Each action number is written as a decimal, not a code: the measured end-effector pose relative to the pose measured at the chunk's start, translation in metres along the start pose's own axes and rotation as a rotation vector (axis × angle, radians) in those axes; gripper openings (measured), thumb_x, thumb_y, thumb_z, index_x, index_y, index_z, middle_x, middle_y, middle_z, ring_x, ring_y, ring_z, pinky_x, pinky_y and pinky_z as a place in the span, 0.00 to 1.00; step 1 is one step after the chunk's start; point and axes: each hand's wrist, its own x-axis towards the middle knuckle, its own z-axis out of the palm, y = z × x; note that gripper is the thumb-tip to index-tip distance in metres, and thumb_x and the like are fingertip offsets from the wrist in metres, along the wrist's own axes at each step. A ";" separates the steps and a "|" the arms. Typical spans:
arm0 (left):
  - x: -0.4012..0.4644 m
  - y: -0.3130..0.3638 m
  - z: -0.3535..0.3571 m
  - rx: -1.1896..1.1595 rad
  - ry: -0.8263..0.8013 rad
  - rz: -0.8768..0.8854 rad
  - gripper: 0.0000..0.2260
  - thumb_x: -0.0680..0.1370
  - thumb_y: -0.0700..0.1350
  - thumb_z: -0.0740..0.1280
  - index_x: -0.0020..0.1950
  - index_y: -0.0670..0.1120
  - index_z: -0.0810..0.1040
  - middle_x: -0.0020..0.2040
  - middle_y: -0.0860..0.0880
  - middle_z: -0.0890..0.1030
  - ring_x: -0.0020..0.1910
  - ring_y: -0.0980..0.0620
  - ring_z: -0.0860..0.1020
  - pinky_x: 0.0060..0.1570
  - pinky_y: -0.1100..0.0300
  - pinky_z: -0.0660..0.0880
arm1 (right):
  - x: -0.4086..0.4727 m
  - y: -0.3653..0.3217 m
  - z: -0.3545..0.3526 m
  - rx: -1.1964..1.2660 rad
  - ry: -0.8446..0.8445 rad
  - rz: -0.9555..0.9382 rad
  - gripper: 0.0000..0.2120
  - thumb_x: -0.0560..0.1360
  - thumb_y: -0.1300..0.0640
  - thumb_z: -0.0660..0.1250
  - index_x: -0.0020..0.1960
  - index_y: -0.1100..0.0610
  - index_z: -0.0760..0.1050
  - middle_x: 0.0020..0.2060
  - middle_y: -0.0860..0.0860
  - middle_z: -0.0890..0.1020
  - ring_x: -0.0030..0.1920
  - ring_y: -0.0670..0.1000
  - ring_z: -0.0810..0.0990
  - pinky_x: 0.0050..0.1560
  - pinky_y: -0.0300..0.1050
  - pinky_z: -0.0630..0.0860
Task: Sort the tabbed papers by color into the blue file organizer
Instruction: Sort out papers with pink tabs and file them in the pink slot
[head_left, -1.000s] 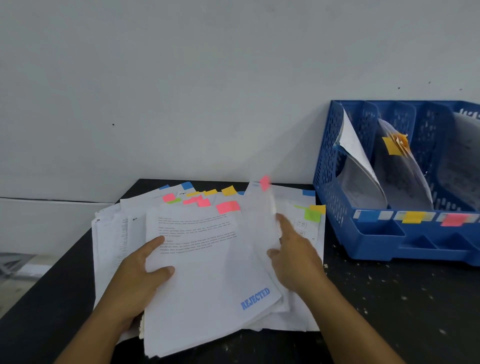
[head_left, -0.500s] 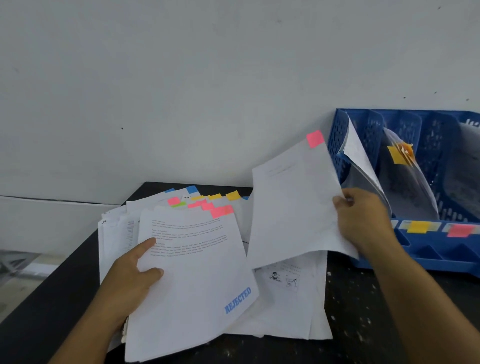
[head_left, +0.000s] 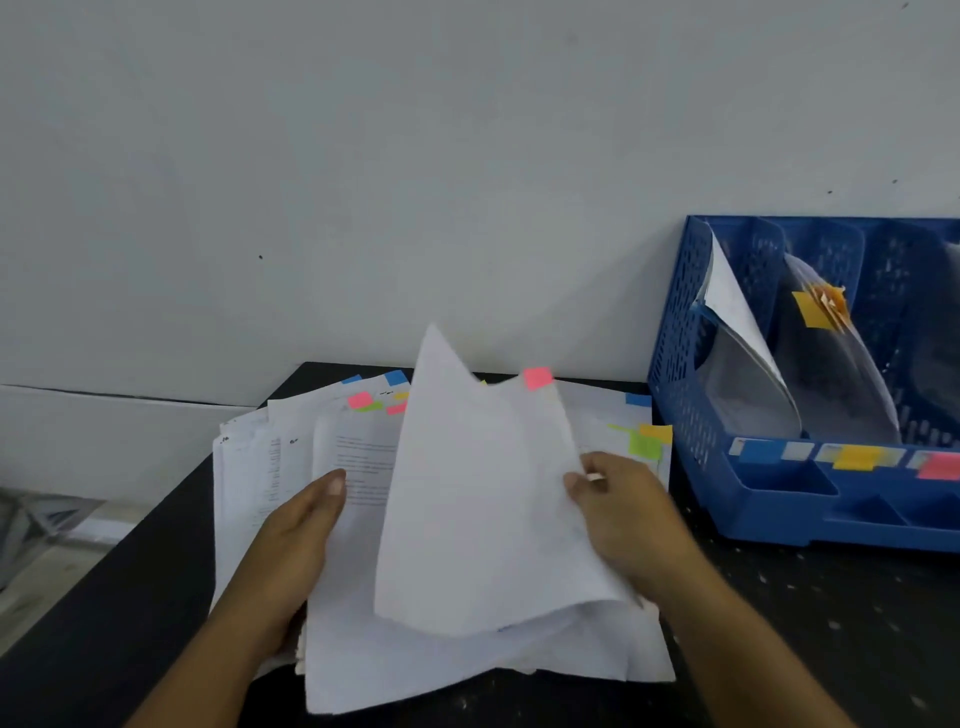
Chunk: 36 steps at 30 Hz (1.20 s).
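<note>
A messy pile of tabbed papers (head_left: 415, 670) lies on the black table, with pink, blue, yellow and green tabs poking out at its far edge. My right hand (head_left: 623, 514) pinches the right edge of a white sheet (head_left: 483, 493) with a pink tab (head_left: 537, 378), lifted and curled above the pile. My left hand (head_left: 291, 540) grips the pile's left side, thumb on top and fingers tucked under the sheets. The blue file organizer (head_left: 675, 322) stands to the right, with blue, yellow and pink labels on its front. Its slots hold curled papers, one bunch with yellow tabs (head_left: 818, 306).
The black table (head_left: 831, 623) is speckled with white flecks and butts against a white wall (head_left: 363, 182). Its left edge drops off to the floor (head_left: 47, 545). The organizer's right part runs out of view.
The pink-tabbed sheet, held up near the organizer half a second ago, now curls over the pile with my right hand back beside it. My left hand stays on the pile.
</note>
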 end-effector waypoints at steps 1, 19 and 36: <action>-0.001 0.007 0.002 -0.042 0.008 -0.041 0.21 0.75 0.65 0.63 0.64 0.58 0.75 0.58 0.59 0.78 0.55 0.55 0.76 0.50 0.57 0.73 | 0.000 0.004 0.011 -0.020 -0.016 -0.005 0.07 0.80 0.54 0.62 0.51 0.50 0.79 0.44 0.46 0.84 0.43 0.48 0.82 0.46 0.45 0.80; 0.000 -0.010 -0.005 -0.112 -0.091 0.207 0.32 0.75 0.31 0.67 0.69 0.64 0.70 0.63 0.61 0.78 0.61 0.55 0.78 0.60 0.50 0.74 | 0.000 0.015 0.024 0.084 -0.114 -0.009 0.29 0.74 0.40 0.68 0.72 0.45 0.65 0.58 0.46 0.80 0.53 0.46 0.80 0.56 0.44 0.77; -0.009 -0.017 0.042 0.894 -0.109 0.315 0.37 0.73 0.69 0.59 0.78 0.55 0.56 0.78 0.55 0.56 0.77 0.54 0.55 0.74 0.56 0.52 | -0.004 0.046 -0.056 -0.024 0.095 0.149 0.12 0.80 0.58 0.64 0.62 0.53 0.75 0.54 0.49 0.81 0.52 0.53 0.79 0.56 0.52 0.76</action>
